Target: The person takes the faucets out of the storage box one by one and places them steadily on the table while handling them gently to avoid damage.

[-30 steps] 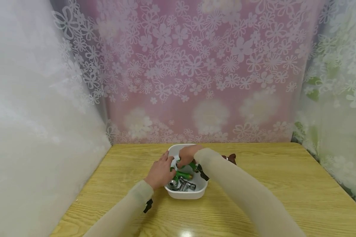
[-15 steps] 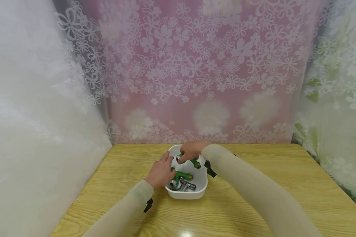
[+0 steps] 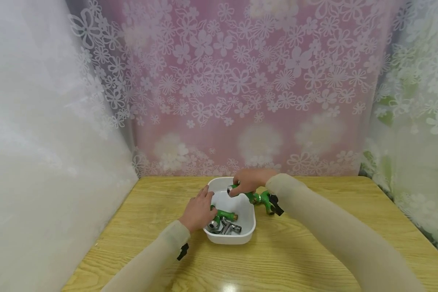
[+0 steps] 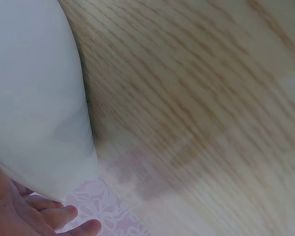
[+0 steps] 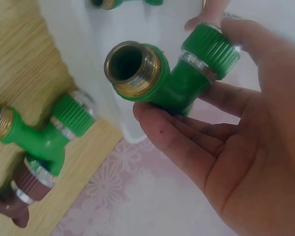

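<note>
My right hand (image 3: 250, 180) grips a green valve (image 5: 182, 88) with a brass threaded end and a ribbed green knob, above the far right rim of a white tub (image 3: 246, 206). Its fingers curl under the valve's body in the right wrist view. The left hand (image 3: 198, 211) rests across the tub's left rim with fairly straight fingers, the thumb over the inside. Within the tub lie a green valve (image 3: 226, 215) and chrome fittings (image 3: 232, 228). To the tub's right, another green valve (image 5: 42, 142) lies on the table by a brown one (image 5: 32, 184).
The wood-grain table (image 3: 314, 235) carries the tub near its far edge. A pink flowered sheet (image 3: 248, 89) hangs behind. Pale sheets hang at the left (image 3: 51, 121) and right (image 3: 416, 154) sides.
My right hand has lifted the green valve from inside the tub and carried it right, to the tub's far right rim. The left hand has stayed on the left rim.
</note>
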`<action>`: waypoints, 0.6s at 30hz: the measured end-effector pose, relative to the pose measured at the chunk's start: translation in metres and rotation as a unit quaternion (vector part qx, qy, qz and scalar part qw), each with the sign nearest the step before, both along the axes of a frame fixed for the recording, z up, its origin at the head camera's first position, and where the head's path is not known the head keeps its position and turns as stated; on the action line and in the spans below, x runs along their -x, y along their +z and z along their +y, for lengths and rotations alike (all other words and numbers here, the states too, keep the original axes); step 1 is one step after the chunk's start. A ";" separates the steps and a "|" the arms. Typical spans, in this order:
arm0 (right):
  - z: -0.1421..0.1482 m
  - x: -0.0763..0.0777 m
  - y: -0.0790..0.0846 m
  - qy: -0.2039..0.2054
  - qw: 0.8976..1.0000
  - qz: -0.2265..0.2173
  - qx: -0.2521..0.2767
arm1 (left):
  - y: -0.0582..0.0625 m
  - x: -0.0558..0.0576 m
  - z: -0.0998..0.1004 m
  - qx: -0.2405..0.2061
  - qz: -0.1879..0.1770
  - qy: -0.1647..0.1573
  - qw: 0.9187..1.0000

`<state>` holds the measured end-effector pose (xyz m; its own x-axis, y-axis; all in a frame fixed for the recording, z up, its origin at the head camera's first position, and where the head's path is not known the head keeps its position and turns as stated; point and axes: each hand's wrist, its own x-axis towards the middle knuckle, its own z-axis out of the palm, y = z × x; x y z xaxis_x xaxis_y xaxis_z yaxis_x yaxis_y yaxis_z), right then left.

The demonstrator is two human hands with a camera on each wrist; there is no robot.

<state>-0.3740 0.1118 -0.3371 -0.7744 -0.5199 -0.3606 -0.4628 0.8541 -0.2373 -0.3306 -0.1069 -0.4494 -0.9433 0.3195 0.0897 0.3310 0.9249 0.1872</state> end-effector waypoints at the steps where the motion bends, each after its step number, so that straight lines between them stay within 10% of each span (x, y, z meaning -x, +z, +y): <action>1: 0.003 -0.001 0.001 0.000 1.000 0.001 0.000 | 0.000 0.000 0.000 0.000 -0.001 0.001 1.000; 18: 0.050 -0.014 0.009 0.018 0.999 0.029 0.010 | 0.002 -0.001 0.000 0.004 0.003 0.000 1.000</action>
<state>-0.3596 0.1614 -0.3283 -0.7740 -0.5547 -0.3055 -0.5066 0.8318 -0.2268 -0.3293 -0.1072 -0.4479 -0.9428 0.3201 0.0928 0.3320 0.9265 0.1770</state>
